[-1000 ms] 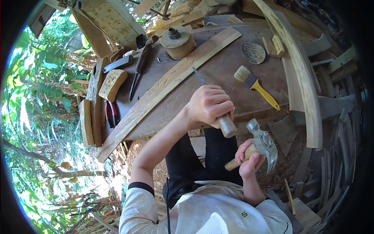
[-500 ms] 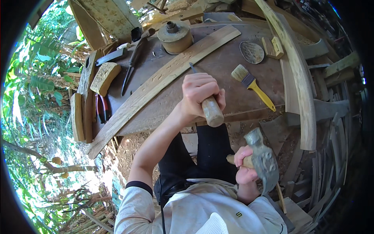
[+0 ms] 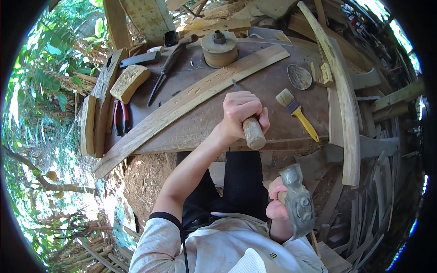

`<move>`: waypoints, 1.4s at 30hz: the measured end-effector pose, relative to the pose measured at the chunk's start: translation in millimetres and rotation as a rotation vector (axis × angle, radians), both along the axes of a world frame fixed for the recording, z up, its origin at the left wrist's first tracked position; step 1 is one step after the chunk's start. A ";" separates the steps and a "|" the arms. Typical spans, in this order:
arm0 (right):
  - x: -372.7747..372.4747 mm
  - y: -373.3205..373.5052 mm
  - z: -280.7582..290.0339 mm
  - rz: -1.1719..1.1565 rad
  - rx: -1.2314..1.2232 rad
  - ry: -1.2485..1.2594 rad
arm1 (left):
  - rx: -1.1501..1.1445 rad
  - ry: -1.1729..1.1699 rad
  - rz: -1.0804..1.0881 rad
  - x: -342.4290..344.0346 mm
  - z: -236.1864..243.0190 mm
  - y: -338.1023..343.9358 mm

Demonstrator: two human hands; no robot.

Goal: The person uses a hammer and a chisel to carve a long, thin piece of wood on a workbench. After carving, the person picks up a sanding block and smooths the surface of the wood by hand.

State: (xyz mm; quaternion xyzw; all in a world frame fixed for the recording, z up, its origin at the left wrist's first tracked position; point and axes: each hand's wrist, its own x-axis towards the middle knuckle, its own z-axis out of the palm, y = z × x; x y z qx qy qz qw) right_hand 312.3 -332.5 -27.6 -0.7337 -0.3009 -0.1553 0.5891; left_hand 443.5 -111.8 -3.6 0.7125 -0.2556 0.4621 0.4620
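My left hand is wrapped round the wooden handle of a chisel. The handle's thick end faces me, and the thin metal blade reaches the near edge of a long wooden plank. Shallow cut marks show in the plank's surface. Lower right, beside my lap, my right hand grips a hammer by its wooden handle, just below the head. The hammer's grey metal head is held apart from the chisel.
The plank crosses a brown workbench diagonally. A yellow-handled brush, an oval dish and a small wood block lie right. Beyond the plank are a round lidded pot, a knife, a wood chunk and pliers.
The whole view has tilted slightly. My right hand and the hammer sit a little lower and closer to my body; my left hand keeps the chisel at the plank.
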 end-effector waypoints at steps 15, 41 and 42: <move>-4.3 6.3 -52.5 0.030 0.148 -0.133 | 0.072 -0.047 -0.062 -3.7 -19.7 -1.5; -14.0 8.8 -61.8 -0.074 0.038 -0.097 | 0.206 0.007 -0.182 -2.5 -25.4 -5.9; -14.4 10.0 -64.1 -0.048 0.084 -0.079 | 0.214 0.004 -0.188 -0.6 -25.7 -6.7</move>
